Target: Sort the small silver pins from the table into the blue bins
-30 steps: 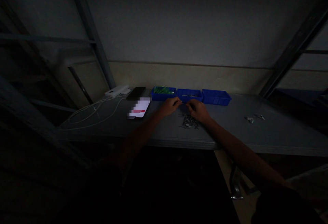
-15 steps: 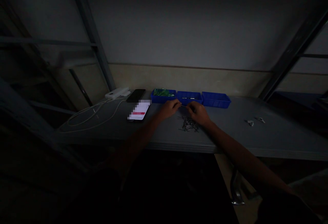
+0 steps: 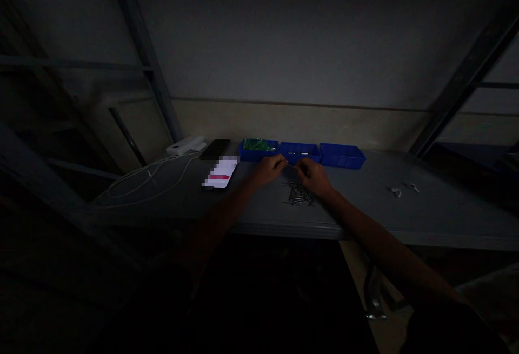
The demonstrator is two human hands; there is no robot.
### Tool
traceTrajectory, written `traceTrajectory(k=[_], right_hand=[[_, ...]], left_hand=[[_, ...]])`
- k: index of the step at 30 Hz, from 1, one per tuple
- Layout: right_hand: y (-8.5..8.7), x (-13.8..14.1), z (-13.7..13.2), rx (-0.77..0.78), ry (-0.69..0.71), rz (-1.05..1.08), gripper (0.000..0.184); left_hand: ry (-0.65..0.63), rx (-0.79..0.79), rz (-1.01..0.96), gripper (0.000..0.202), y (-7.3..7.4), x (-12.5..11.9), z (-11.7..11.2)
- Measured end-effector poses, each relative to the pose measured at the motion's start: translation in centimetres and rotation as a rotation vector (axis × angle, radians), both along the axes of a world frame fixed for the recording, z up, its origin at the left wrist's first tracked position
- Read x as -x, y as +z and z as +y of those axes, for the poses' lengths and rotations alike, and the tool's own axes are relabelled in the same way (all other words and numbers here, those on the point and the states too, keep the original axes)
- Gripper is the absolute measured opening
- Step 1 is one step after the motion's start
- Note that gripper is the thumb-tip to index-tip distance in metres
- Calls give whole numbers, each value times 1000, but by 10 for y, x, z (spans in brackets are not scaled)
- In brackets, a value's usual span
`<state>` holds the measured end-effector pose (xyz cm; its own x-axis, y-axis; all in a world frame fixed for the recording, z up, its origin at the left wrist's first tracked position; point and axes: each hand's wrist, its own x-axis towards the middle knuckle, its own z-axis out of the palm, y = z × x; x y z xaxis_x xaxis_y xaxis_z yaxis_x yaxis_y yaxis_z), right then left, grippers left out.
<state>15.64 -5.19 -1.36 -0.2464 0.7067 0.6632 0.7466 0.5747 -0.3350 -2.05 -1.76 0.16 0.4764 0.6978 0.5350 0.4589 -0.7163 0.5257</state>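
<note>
Between my two hands is a thin, light-coloured metal piece (image 3: 291,166), too small and dim to name exactly. The fingertips of my left hand (image 3: 271,169) are pinched at its left end. My right hand (image 3: 314,175) is closed at its right end, thumb and forefinger together. Just below them, a loose pile of slim metal pieces (image 3: 300,196), like screws or pins, lies on the grey tabletop (image 3: 259,208). Behind my hands, the middle blue bin (image 3: 316,154) contains a few slim metal pieces (image 3: 298,153).
To the left is a blue bin (image 3: 242,154) with green packets (image 3: 259,145); another blue bin (image 3: 344,164) is at right. A lit phone (image 3: 222,173), a dark phone (image 3: 215,149), a white power strip (image 3: 185,146) and cables lie left. Small white items (image 3: 396,192) lie right.
Both hands stay nearly in place, still gripping the thin metal piece. The whole view has shifted slightly. The pile looks the same.
</note>
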Motion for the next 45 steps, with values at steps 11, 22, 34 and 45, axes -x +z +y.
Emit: traceTrajectory(k=[11,22,34,45], right_hand=[[1,1,-1,37,-25,28,16],[-3,0,3,17,-29,26,19],[-1,0,0,26,-17,43,15],[0,0,0,-7,-22,15,19]], left_hand=[[-21,10,-36,13,-3,0,4],[-27,18,-41,18,-2,0,3],[-19,1,-58,18,0,1,1],[-25,11,-26,18,-2,0,2]])
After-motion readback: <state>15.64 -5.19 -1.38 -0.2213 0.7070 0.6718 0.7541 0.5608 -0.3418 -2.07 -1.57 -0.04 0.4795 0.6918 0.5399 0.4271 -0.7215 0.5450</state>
